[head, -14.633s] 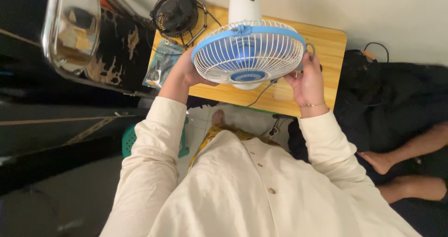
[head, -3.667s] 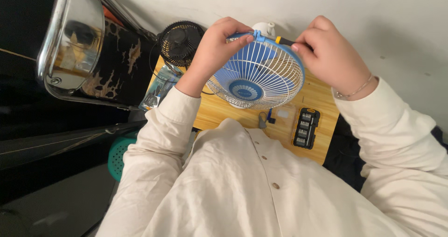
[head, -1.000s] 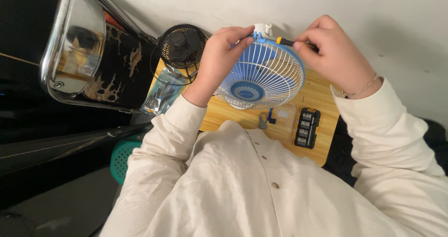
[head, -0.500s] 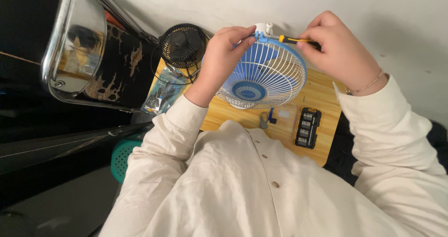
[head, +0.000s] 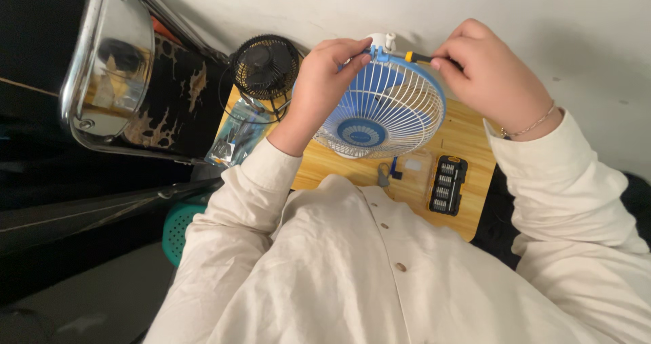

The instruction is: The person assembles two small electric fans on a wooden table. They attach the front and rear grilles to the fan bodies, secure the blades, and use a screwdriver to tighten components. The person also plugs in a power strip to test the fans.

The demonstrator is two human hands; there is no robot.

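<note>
the blue-rimmed fan [head: 380, 107] is stood tilted on the wooden table [head: 468, 134], its white wire guard faced upward. the top of the rim is pinched by the left hand [head: 319, 79], fingers closed just beside the blue clip [head: 377, 54]. a small screwdriver [head: 419, 57] with a yellow collar is gripped by the right hand [head: 485, 79], fingers curled shut around the handle, and its tip is laid into the clip. the step seems best done with the shaft kept in line with the screw and the rim held firmly so the guard is not flexed. little room is left behind: the wall [head: 529, 12] is close to the knuckles. the bit case [head: 445, 185] is set near the table's front edge, and a black fan [head: 264, 66] is stood just left.
</note>
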